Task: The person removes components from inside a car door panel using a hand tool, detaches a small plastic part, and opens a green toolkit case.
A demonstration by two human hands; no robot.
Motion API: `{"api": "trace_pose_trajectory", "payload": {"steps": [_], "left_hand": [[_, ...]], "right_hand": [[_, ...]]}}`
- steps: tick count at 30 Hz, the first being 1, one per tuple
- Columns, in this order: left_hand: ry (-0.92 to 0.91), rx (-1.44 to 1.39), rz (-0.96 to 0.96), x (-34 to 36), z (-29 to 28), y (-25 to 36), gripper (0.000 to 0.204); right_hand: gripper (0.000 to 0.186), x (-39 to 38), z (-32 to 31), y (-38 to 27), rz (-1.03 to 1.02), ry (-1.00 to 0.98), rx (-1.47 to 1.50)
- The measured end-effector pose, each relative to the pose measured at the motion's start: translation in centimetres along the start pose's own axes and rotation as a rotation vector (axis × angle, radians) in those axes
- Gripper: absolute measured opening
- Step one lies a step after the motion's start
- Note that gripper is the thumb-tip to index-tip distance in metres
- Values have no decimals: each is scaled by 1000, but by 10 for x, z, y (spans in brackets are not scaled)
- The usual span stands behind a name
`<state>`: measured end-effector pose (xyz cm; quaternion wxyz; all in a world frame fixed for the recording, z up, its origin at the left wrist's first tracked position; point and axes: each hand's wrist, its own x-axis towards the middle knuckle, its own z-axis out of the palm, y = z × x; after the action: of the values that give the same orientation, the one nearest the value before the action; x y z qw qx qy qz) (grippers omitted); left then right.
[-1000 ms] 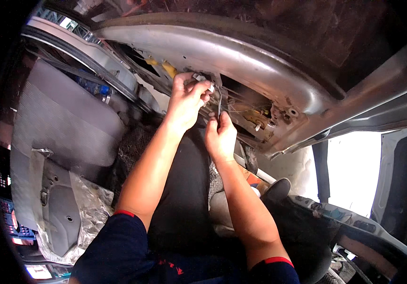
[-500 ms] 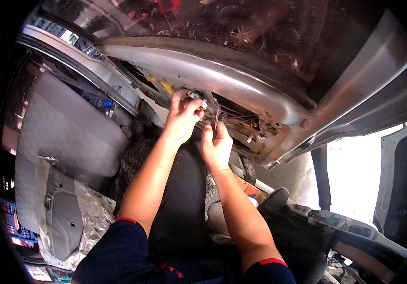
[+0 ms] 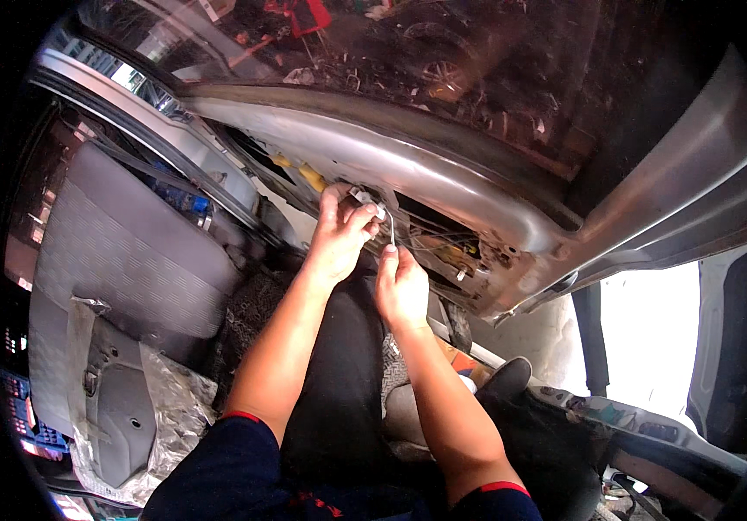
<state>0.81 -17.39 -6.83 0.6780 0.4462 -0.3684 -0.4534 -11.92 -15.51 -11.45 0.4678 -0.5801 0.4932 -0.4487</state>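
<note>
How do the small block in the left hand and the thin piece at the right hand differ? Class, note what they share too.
The block looks short and chunky; the thin piece is slender. The left hand grips the block, while the right hand pinches the thin piece. Both look pale or shiny, and both are far smaller than the silver door.

White glare blazing at the right, a gleam along the silver car door (image 3: 443,171), window glass (image 3: 486,82) dim above, fisheye edges curving into black!
</note>
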Motion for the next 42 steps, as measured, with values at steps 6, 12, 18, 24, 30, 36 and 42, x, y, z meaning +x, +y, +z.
{"api": "trace_pose_trajectory", "payload": {"steps": [6,12,18,24,30,36,42], "left_hand": [[10,33,10,3,-1,-3,40],[13,79,16,5,1,3,48],[-9,158,143,8,-3,-7,46],[-51,110,196,6,-4,-10,51],[-76,109,213,7,-3,-15,55],[-80,115,213,6,-3,-13,57],[-81,95,188,6,-2,-12,57]], "right_hand": [[42,0,-4,-3,124,-81,23],[28,-4,-18,-32,486,-373,837],[32,-2,-29,-38,452,-335,631],[37,0,-24,-30,315,-212,222],[31,-4,-13,-14,184,-137,136],[30,-7,2,-15,204,-61,255],[31,-4,1,-11,208,-109,333]]}}
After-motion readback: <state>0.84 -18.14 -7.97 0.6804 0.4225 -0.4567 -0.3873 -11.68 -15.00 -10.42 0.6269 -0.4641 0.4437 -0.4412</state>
